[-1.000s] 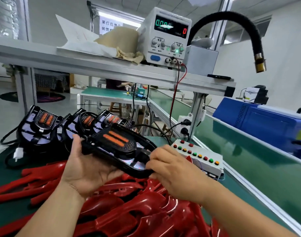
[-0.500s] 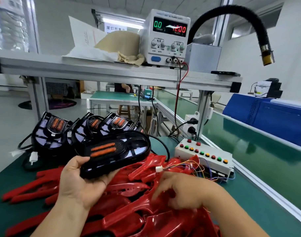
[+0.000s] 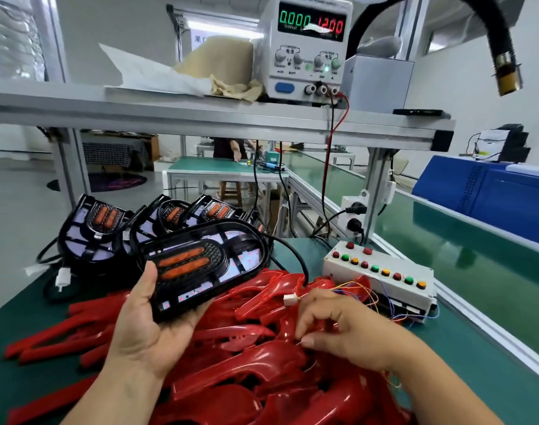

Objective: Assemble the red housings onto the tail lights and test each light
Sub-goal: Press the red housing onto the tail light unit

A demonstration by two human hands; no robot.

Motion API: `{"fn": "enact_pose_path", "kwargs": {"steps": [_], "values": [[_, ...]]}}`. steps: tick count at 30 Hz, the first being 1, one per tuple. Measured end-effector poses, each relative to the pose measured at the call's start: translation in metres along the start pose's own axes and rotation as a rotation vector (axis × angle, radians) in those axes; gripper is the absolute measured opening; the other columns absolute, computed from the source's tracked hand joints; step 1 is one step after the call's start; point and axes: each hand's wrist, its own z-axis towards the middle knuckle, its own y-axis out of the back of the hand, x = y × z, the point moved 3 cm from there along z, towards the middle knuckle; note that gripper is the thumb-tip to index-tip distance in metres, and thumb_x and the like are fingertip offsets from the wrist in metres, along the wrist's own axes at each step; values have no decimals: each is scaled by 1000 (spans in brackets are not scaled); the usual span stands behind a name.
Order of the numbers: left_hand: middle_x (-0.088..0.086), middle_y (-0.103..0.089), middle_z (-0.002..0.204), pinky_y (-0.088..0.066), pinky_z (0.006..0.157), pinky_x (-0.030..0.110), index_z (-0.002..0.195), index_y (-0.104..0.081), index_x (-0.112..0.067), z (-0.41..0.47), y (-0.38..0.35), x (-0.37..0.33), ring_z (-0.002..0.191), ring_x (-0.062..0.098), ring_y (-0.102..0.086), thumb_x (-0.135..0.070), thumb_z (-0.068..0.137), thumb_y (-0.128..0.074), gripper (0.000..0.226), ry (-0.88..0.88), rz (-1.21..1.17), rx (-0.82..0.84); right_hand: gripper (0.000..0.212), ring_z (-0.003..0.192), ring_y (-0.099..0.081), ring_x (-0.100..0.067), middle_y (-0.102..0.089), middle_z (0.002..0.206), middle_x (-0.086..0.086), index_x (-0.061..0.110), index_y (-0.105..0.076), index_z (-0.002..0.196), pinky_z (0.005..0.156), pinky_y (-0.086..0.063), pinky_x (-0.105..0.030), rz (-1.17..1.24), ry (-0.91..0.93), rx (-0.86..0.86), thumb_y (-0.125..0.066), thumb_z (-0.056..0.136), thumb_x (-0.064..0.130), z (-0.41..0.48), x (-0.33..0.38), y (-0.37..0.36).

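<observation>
**Position of parts.** The left hand (image 3: 151, 326) supports one tail light (image 3: 206, 265) from beneath. The palm is under its near end, the thumb lies along its left edge, and the fingers (image 3: 182, 320) curl up round the lower rim. The lamp face is turned up. Its long axis runs from near-left to far-right, with the far end over the pile of red housings (image 3: 262, 363) on the table (image 3: 476, 348).

**Working hand.** The right hand (image 3: 347, 326) is over the pile, palm down and fingers bent. Thumb and forefinger tips meet at the surface of a housing. Whether they grip that housing, pinch a fine wire there, or only touch cannot be determined.

**Governing relation.** The housings lie directly under and just left of the right fingertips. The tail light is to the left and higher. The right hand is nearer to the housings, and the left is occupied.

**Test lead.** A white connector (image 3: 289, 300) lies just beyond the right knuckles. Coloured wires run from it towards the button box (image 3: 381, 271).

**Judgement.** Fitting has not begun. A housing must be lifted leftward and aligned with the lamp's long axis.
</observation>
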Motion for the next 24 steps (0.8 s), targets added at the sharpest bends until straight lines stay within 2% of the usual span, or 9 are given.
{"fn": "enact_pose_path", "kwargs": {"steps": [2,4,7,12,14,16,18,20,24], "values": [[19,-70,116,-57,77,56,114,-68,-9,0,-1,1,100,39,-70,-39,89,-54,41,4,-2,-20,27,113,-42,14,-52,106,25,39,-70,105,104,-31,-14,-115,-9,108,-75,83,23,0,-4,-8],[20,-71,113,-59,71,54,116,-63,-9,-1,-2,2,98,40,-70,-38,85,-56,43,18,3,-25,36,113,-38,11,-47,106,26,44,-65,111,105,-31,-16,-249,-13,160,-76,81,29,3,-7,-16],[24,-71,111,-60,65,53,117,-61,-6,-3,-3,4,96,42,-70,-32,81,-57,44,43,10,-25,20,108,-45,4,-49,102,23,33,-72,97,101,-39,-25,-252,-10,104,-78,79,29,7,-8,-20],[21,-72,109,-60,67,52,115,-64,-6,-3,-4,5,91,39,-72,-25,77,-58,44,61,68,-44,8,115,-55,0,-61,115,15,32,-64,82,99,-39,-17,40,31,-31,-68,87,26,-1,-9,-5],[17,-72,111,-59,68,51,120,-64,-11,-2,-4,5,89,35,-73,-29,77,-58,47,64,130,-39,5,93,-64,-8,-70,97,1,29,-65,83,81,-49,-20,292,16,-164,-65,86,34,-7,-6,8],[16,-70,119,-56,79,55,131,-59,-17,-2,-5,6,97,35,-71,-34,80,-56,54,74,191,9,22,70,-62,-15,-67,74,-6,25,-68,82,65,-50,-22,644,20,-269,-73,78,46,-11,-7,17],[19,-67,123,-51,86,64,136,-54,-17,-5,-8,10,105,41,-68,-37,83,-56,57,108,230,71,37,61,-58,-17,-62,67,-12,19,-70,82,57,-49,-22,882,40,-339,-83,68,51,-9,-9,21],[22,-64,125,-50,83,69,136,-53,-18,-8,-11,16,109,46,-64,-37,85,-56,55,144,267,141,35,56,-57,-16,-61,64,-12,16,-71,83,53,-48,-21,924,38,-418,-81,71,47,-4,-11,22],[21,-67,122,-56,72,59,135,-53,-20,-12,-17,25,105,43,-67,-36,84,-55,53,149,356,222,22,54,-54,-14,-62,62,-6,23,-70,77,53,-47,-22,764,-59,-522,-64,81,44,3,-13,17]]}}
